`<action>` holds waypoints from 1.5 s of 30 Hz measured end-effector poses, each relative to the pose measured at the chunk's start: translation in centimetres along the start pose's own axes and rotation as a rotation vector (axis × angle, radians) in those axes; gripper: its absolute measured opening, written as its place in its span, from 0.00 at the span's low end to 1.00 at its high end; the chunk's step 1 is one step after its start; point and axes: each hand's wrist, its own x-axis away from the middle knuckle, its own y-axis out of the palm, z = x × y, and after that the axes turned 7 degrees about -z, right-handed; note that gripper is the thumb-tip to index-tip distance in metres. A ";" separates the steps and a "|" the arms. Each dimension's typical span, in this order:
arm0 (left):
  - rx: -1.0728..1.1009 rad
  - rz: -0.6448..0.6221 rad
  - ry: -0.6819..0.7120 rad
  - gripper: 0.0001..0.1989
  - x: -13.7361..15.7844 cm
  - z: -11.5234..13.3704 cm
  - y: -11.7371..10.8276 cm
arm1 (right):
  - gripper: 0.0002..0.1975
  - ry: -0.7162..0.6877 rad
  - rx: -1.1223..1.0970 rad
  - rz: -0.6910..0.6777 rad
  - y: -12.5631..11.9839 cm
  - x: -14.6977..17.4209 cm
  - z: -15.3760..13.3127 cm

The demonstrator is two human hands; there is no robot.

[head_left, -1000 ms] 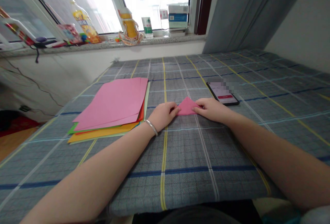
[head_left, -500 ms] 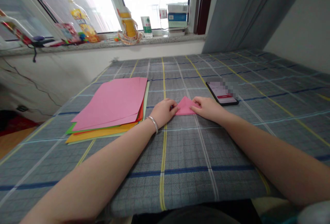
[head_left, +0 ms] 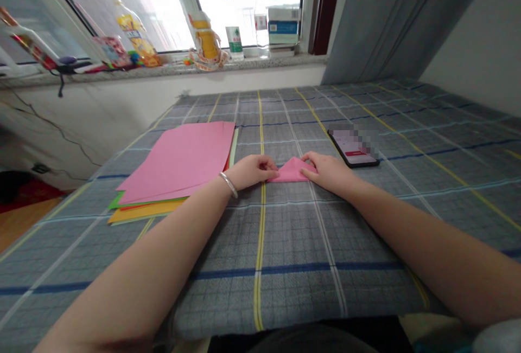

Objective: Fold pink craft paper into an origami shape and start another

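Note:
A small piece of folded pink paper [head_left: 291, 171], peaked like a triangle with a straight lower edge, lies on the checked cloth [head_left: 293, 233]. My left hand [head_left: 253, 171], with a silver bangle at its wrist, pinches the paper's left corner between thumb and fingers. On the other side my right hand [head_left: 325, 171] grips the right part, thumb in front and fingers behind. The fingers cover both ends of the paper.
Left of my hands lies a stack of coloured paper [head_left: 183, 158], pink on top. A phone [head_left: 353, 148] rests beyond my right hand. Bottles, including a yellow-labelled bottle [head_left: 138, 36], and a box [head_left: 284, 26] stand on the windowsill [head_left: 252, 64].
My left hand has slid left along the paper, uncovering more of its left side. My right hand keeps its hold in nearly the same place.

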 end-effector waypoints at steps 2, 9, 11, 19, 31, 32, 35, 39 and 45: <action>0.010 -0.050 -0.001 0.11 0.4 -0.2 -0.4 | 0.17 -0.004 -0.002 0.000 0.0 -0.1 0.1; -0.255 0.003 -0.129 0.13 0.7 0.7 -0.2 | 0.16 -0.005 -0.025 -0.003 0.1 -0.1 0.2; -0.325 -0.003 -0.143 0.12 0.7 1.1 0.0 | 0.15 -0.005 -0.020 -0.002 0.1 0.0 0.1; -0.564 0.018 -0.145 0.13 0.8 1.9 0.7 | 0.14 0.030 0.022 0.005 0.3 -0.1 -0.2; -0.917 0.101 -0.191 0.15 1.8 3.3 3.1 | 0.14 0.015 0.132 0.034 0.8 0.1 -0.3; -0.911 0.110 -0.197 0.15 1.8 3.2 3.1 | 0.14 0.011 0.138 0.033 0.8 0.1 -0.3; -0.899 0.177 -0.214 0.19 1.5 2.9 3.1 | 0.16 -0.012 0.160 0.036 0.8 0.1 -0.4; -0.903 0.330 0.006 0.19 1.1 2.8 3.6 | 0.15 -0.023 0.190 0.052 0.8 0.1 -0.4; -0.810 0.151 0.246 0.23 -0.3 1.9 4.5 | 0.16 0.013 0.235 0.071 1.2 -0.2 -0.3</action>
